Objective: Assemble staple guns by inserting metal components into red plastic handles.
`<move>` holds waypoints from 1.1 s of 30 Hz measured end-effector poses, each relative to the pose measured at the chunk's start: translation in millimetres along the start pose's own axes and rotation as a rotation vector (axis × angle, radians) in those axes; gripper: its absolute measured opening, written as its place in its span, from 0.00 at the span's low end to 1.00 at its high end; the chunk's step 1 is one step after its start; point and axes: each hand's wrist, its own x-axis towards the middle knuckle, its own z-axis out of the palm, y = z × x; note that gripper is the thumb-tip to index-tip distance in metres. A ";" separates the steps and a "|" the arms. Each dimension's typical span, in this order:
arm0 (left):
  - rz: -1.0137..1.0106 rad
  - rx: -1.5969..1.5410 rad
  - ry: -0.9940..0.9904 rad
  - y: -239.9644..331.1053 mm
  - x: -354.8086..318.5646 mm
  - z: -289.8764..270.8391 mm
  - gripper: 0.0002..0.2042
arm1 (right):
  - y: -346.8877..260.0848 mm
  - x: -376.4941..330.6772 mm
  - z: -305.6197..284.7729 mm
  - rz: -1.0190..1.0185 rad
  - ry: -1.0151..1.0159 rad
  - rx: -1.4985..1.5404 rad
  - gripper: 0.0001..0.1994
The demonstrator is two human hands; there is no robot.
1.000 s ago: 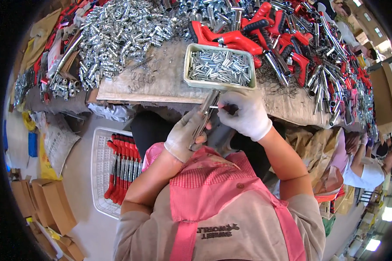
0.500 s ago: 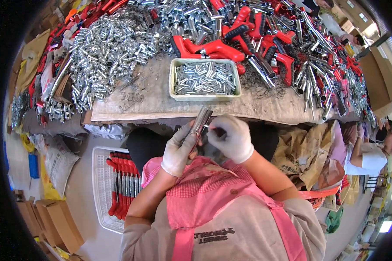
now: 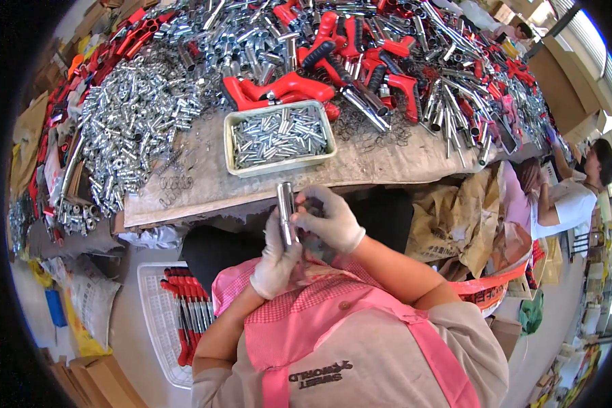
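My left hand (image 3: 277,264), in a white glove, is closed around a shiny metal tube (image 3: 285,204) held nearly upright in front of my lap. The gloved right hand (image 3: 334,223) is at the tube's right side, thumb and fingers bent in a pinch against it. Whatever sits between those fingertips is too small to make out. Just beyond my hands, a pale plastic tray (image 3: 282,165) full of short metal pins (image 3: 279,136) stands on the table's near part.
A large heap of small metal fittings (image 3: 132,115) covers the table's left. Red handles (image 3: 292,87) and metal tubes (image 3: 445,112) pile up behind and right. Low on my left, a white basket (image 3: 153,319) holds red-handled tools (image 3: 190,306). Another person (image 3: 578,190) sits far right.
My right hand has come left against the tube, its fingers now at the tube's side. The tube has turned more upright. The view has shifted, so the tray appears further left.
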 end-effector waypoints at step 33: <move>0.560 -0.088 0.619 28.1 78.8 -50.3 0.17 | -43.2 -1.3 -125.9 -0.665 0.016 0.104 0.19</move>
